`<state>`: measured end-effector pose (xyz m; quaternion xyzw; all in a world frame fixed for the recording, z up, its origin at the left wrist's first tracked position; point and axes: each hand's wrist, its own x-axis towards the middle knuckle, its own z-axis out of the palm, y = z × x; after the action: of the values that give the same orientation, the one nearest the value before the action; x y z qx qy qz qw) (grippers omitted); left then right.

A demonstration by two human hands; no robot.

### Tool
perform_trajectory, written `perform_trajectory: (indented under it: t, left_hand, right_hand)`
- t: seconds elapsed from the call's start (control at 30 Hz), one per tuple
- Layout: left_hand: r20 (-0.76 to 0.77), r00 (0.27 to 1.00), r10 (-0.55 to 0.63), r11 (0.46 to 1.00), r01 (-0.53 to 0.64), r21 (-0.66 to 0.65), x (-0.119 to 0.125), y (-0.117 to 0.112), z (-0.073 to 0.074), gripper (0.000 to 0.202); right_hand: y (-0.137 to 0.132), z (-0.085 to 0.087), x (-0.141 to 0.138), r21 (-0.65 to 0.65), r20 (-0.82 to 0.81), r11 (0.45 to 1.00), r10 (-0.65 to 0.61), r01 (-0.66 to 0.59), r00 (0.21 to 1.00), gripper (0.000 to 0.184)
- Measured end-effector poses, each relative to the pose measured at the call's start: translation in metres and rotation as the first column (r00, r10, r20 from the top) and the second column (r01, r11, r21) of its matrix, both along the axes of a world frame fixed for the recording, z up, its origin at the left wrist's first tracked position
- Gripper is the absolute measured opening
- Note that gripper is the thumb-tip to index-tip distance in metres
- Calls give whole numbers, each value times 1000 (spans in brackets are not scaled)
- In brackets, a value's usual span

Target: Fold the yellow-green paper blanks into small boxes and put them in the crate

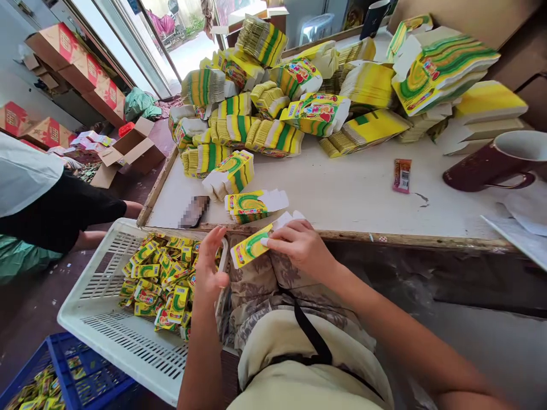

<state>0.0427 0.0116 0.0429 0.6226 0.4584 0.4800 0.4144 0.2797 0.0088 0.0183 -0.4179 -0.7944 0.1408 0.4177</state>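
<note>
- Right hand (301,245): thumb and fingers pinched closed on a yellow carton (251,246); palm down, wrist bent slightly, forearm slanting in from lower right.
- Carton: tilted, over the person's lap just off the table edge, printed end toward the left hand, white flaps by the right fingers.
- Left hand (209,273): nothing held; fingers raised, thumb spread, forearm near upright, in front of the white basket (81,324).
- Basket: heap of small yellow packets (145,271).
- Table (342,199): short carton stack (248,204) near edge, bigger pile (256,131) behind.
</note>
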Motion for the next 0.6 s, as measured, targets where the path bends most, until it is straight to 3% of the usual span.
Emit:
perform_trajectory:
  t: [0.07,0.13,0.2,0.27,0.3,0.37,0.43,0.5,0.6]
  left_hand:
    - [-251,959,-129,992,124,-35,3,1,6,113]
    - [-404,882,-241,970,210,-120,13,1,2,95]
    - [-451,853,-263,964,213,-161,24,0,-7,75]
    - [-475,857,-199,980,161,-119,32,-3,-16,71]
    - [-489,857,-161,987,140,-79,35,-4,-20,75]
    - [-520,845,-126,989,151,5,38,-7,-25,80]
    - [-544,829,-132,977,202,71,39,-9,-26,77]
    - [-552,820,-149,962,249,109,40,-11,-26,68]
    - [-574,805,-149,964,247,97,39,-10,-27,55]
  right_hand:
    - [-5,1,-3,78,79,993,88,-94,993,25]
    - [-10,1,-10,115,41,986,119,-123,992,24]
    - [-13,-1,-19,78,-125,997,-9,19,992,34]
    - [-14,-7,-26,-91,-323,981,-190,170,927,57]
    - [-13,-11,-29,-208,-395,964,-236,164,888,63]
    - [-10,-20,-34,-422,-498,906,-216,-17,840,59]
    - [-7,-28,-38,-548,-591,799,-158,-250,791,52]
    - [-7,-34,-41,-582,-666,717,-148,-385,731,51]
    - [-10,-35,-42,-546,-718,711,-125,-443,684,66]
